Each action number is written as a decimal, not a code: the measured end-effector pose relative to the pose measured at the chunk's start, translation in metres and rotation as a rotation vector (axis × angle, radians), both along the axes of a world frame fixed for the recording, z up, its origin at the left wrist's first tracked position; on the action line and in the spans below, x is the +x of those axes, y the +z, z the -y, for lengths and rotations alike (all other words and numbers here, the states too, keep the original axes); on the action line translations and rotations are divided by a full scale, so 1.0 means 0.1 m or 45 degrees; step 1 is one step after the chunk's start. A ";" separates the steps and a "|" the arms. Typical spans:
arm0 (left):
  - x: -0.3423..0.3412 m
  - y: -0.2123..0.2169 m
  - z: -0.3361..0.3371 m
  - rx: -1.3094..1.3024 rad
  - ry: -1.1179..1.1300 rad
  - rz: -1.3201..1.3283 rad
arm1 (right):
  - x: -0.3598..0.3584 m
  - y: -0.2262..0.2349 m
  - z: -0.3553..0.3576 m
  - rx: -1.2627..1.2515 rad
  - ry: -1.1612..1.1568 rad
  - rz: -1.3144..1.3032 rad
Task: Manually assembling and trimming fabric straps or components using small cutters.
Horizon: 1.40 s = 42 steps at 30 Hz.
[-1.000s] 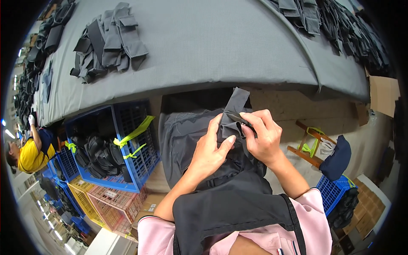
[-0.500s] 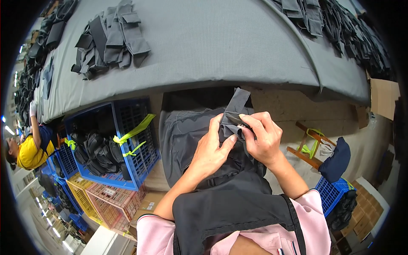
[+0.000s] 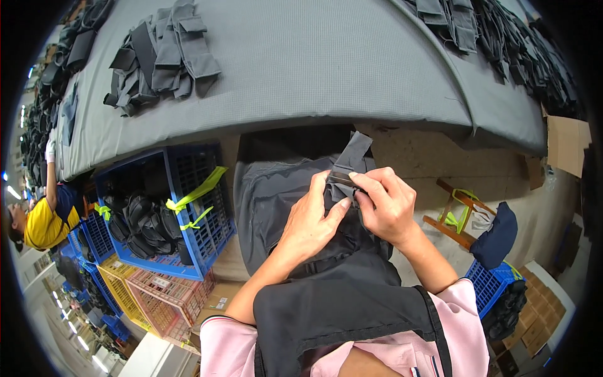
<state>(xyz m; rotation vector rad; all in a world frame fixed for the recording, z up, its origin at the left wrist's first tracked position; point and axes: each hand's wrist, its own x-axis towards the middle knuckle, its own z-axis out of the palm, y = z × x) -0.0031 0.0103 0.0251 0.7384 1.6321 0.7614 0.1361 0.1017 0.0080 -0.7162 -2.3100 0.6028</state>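
Note:
Between my two hands is a dark grey fabric strip (image 3: pixel 353 151), its free end pointing up toward the table. My left hand (image 3: pixel 312 220) pinches the strip's left side, thumb and fingers closed on it. Opposite, my right hand (image 3: pixel 386 201) grips the folded right side with thumb and forefinger. A thin dark band with a shiny edge crosses the strip between my fingers; what it is I cannot make out. Under my hands spreads a heap of dark grey cloth (image 3: pixel 264 195), over my lap and up to a black surface below the table edge.
The grey-covered table (image 3: pixel 301 69) carries a pile of fabric strips (image 3: pixel 169 53) at left and more strips (image 3: pixel 496 44) at right. A blue crate (image 3: pixel 200 251) of black items stands at my left. At right are a wooden stool (image 3: pixel 449 232) and a blue basket (image 3: pixel 487 289). Far left, a person (image 3: pixel 47 220) reaches to the table.
My right thumb and fingers have shifted slightly left along the strip, and the dark band now lies flatter across it. The left hand stays nearly still.

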 end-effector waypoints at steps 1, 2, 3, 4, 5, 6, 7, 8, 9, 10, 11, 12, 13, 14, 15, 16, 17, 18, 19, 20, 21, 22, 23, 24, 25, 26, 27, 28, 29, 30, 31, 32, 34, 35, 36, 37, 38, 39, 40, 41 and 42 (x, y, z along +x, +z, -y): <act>0.00 0.00 0.00 0.000 0.000 0.001 | 0.01 0.00 0.00 0.001 0.023 0.007; 0.00 -0.01 0.00 0.003 -0.003 0.002 | 0.01 0.00 0.00 0.002 0.046 0.013; 0.00 -0.01 0.00 0.006 -0.006 0.003 | 0.01 0.01 0.00 0.003 0.047 0.014; 0.01 0.00 -0.01 0.006 -0.006 0.005 | 0.00 0.01 0.00 0.012 0.015 0.014; 0.01 0.02 -0.01 0.008 -0.009 0.005 | 0.00 0.01 0.00 0.022 -0.016 0.014; 0.01 0.03 -0.02 0.010 -0.013 0.004 | -0.01 0.02 0.00 0.022 -0.016 0.016; 0.01 0.02 -0.01 0.010 -0.012 0.004 | -0.01 0.03 0.00 -0.067 -0.047 0.007; 0.01 -0.01 0.00 0.011 -0.024 -0.015 | -0.02 0.04 0.00 -0.156 -0.077 -0.002; 0.01 -0.02 0.00 0.012 -0.036 -0.034 | -0.03 0.04 0.00 -0.155 -0.077 -0.002; 0.01 -0.01 0.00 0.014 -0.037 -0.032 | -0.03 0.04 0.00 -0.235 -0.104 -0.031; 0.01 -0.01 0.00 0.004 -0.034 -0.021 | -0.04 0.03 0.00 -0.315 -0.132 -0.061; 0.01 0.00 -0.01 -0.005 -0.032 -0.010 | -0.04 0.03 0.00 -0.314 -0.133 -0.060; 0.01 0.02 -0.02 -0.003 -0.033 -0.009 | -0.04 0.03 0.00 -0.307 -0.136 -0.060; 0.01 0.04 -0.02 -0.023 -0.039 -0.001 | -0.04 0.03 0.00 -0.300 -0.140 -0.060; 0.01 0.05 -0.03 -0.042 -0.045 0.006 | -0.03 0.02 0.00 -0.298 -0.142 -0.059; 0.01 0.04 -0.02 -0.040 -0.045 0.006 | -0.03 0.02 0.00 -0.204 -0.120 -0.045; 0.02 0.01 0.00 -0.008 -0.035 -0.013 | -0.03 0.00 0.01 -0.110 -0.098 -0.030; 0.03 0.00 0.01 0.024 -0.025 -0.031 | -0.03 -0.01 0.01 -0.107 -0.099 -0.031; 0.03 0.00 0.01 0.025 -0.025 -0.031 | -0.03 -0.03 0.02 -0.054 -0.102 -0.007; 0.02 -0.01 0.01 -0.015 -0.011 0.008 | -0.03 -0.05 0.02 0.000 -0.104 0.017; 0.02 -0.01 0.01 -0.056 0.003 0.047 | -0.03 -0.05 0.02 -0.001 -0.105 0.017; 0.02 -0.02 0.01 -0.056 0.004 0.047 | -0.04 -0.05 0.03 -0.092 -0.121 -0.039; 0.02 -0.03 0.01 -0.011 0.054 0.107 | -0.05 -0.05 0.03 -0.184 -0.137 -0.094; 0.02 -0.04 0.01 0.034 0.105 0.168 | -0.06 -0.03 0.02 -0.186 -0.136 -0.093; 0.02 -0.06 0.02 0.028 0.107 0.170 | -0.06 0.02 0.00 -0.319 -0.170 -0.138; 0.01 -0.09 0.02 0.028 0.143 0.232 | -0.08 0.04 -0.02 -0.452 -0.203 -0.182; 0.00 -0.12 0.02 0.026 0.181 0.294 | -0.08 -0.03 -0.07 -0.547 -0.165 -0.126; 0.01 -0.15 0.01 0.058 0.285 0.467 | -0.10 -0.12 -0.11 -0.706 -0.131 -0.174; -0.02 -0.18 -0.01 0.085 0.362 0.632 | -0.10 -0.14 -0.13 -0.889 -0.159 -0.283; -0.06 -0.20 -0.03 0.113 0.441 0.796 | -0.09 -0.15 -0.12 -1.072 -0.188 -0.393; -0.12 -0.22 -0.05 0.198 0.491 0.866 | -0.08 -0.02 -0.12 -1.185 -0.249 -0.449; -0.16 -0.23 -0.05 0.214 0.572 0.910 | -0.02 -0.03 -0.10 -1.225 -0.310 -0.470; -0.24 -0.26 -0.04 0.243 0.710 0.999 | 0.15 -0.08 0.02 -1.197 -0.314 -0.340; -0.27 -0.28 -0.04 0.267 0.719 1.010 | 0.20 -0.05 0.08 -1.134 -0.202 -0.241; -0.29 -0.29 -0.06 0.298 0.749 1.055 | 0.19 -0.08 0.13 -1.070 -0.072 -0.228; -0.30 -0.30 -0.07 0.303 0.773 1.064 | 0.16 -0.04 0.17 -0.990 0.010 -0.141; -0.31 -0.29 -0.07 0.308 0.797 1.073 | 0.12 0.01 0.20 -0.908 0.091 -0.056; -0.32 -0.28 -0.07 0.301 0.798 1.073 | 0.07 0.04 0.22 -0.944 0.027 -0.031; -0.33 -0.26 -0.09 0.308 0.812 1.062 | 0.07 0.04 0.22 -0.946 0.032 -0.029; -0.33 -0.25 -0.10 0.316 0.827 1.050 | 0.07 0.04 0.22 -0.893 -0.002 -0.027; -0.34 -0.25 -0.11 0.317 0.833 1.049 | 0.08 0.05 0.22 -0.840 -0.037 -0.025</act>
